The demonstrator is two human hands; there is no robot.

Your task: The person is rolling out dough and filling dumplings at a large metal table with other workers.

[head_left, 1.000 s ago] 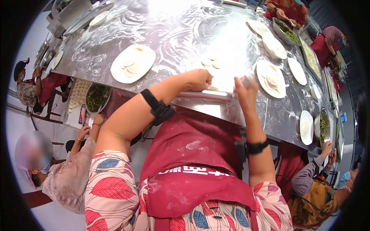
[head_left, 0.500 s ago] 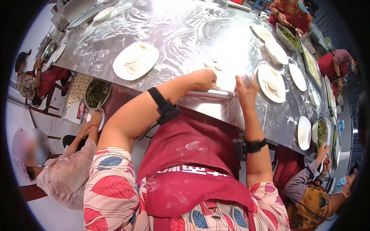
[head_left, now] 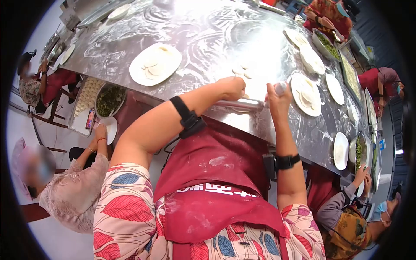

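My left hand [head_left: 234, 88] is closed, fingers curled down at a pale piece of dough [head_left: 246, 95] that shows only in part beneath them. My right hand [head_left: 278, 99] is wrapped round the right end of what looks like a shiny metal rolling pin [head_left: 239, 104], which lies across the table's near edge, below my left hand. A whitish end piece sticks up between the right thumb and fingers. Just beyond my left hand lie several small flattened dough pieces [head_left: 241, 71]. Right of my right hand, an oval white plate [head_left: 317, 108] holds a stack of round dough wrappers [head_left: 306, 94].
The floured metal table [head_left: 208, 47] spreads ahead. A white plate of wrappers [head_left: 138, 77] sits left. More plates [head_left: 334, 89] and bowls of green filling [head_left: 326, 44] line the right. Co-workers sit or stand around; lower left are a tray of dumplings [head_left: 79, 124] and a filling bowl [head_left: 110, 101].
My left hand has shifted slightly right over the dough; my right hand stays nearly in place. The view has moved a little. At left, a co-worker's hand has moved at a plate.
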